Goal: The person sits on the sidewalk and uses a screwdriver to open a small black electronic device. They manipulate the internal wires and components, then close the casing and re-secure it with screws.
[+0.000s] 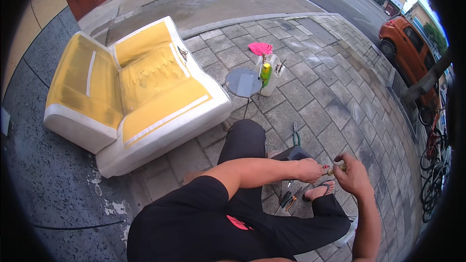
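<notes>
Both hands meet over the paving at the lower right. My left hand [308, 170] is closed around one end of a small brass-coloured fitting [330, 171] with a bit of red on it. At its other end my right hand [353, 176] grips with curled fingers. Most of the fitting is hidden by the fingers, so its exact kind does not show. Just beyond the left hand sits a dark box [298, 153], with green-handled pliers [296, 137] lying behind it. Orange-handled pliers [291, 204] and a dark-handled tool [286, 198] lie below the hands, near my sandalled foot [320, 191].
A yellow and white sofa [145, 82] stands at the left. Ahead are a small round stool [240, 81], a green bottle with a yellow cap [265, 74], a whitish plastic jug [273, 85] and a pink cloth [260, 48]. An orange car [410, 53] and bicycles [429, 174] line the right.
</notes>
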Tool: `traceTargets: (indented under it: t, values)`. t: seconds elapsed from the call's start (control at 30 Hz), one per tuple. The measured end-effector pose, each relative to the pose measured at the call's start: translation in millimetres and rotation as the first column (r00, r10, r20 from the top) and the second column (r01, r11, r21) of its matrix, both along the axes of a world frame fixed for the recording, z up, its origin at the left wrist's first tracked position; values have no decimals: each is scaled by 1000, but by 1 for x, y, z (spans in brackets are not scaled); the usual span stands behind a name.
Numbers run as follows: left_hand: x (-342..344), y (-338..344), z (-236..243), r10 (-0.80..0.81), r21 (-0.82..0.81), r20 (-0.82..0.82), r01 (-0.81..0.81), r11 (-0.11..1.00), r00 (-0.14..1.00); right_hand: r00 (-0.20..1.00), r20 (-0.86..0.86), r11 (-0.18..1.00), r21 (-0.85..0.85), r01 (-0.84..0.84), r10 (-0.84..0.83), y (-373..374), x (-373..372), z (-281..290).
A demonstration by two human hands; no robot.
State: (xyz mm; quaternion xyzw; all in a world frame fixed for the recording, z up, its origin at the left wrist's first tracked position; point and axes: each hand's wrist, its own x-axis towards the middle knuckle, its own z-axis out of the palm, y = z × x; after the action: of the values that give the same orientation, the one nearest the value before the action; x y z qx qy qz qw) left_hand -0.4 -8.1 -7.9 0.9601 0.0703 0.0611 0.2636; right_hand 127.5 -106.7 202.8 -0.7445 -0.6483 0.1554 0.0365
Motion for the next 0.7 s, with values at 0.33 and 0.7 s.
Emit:
traceTargets:
  t: [0.33,0.7]
  values:
    - [1,2,-3,-18,-17,-26,18,1000,1000,1000,10,999,22,27,-28,-3,-2,-3]
    - [4,14,-6,-133,-37,-58,131,991,989,998,34,998,-45,46,-44,3,-5,3]
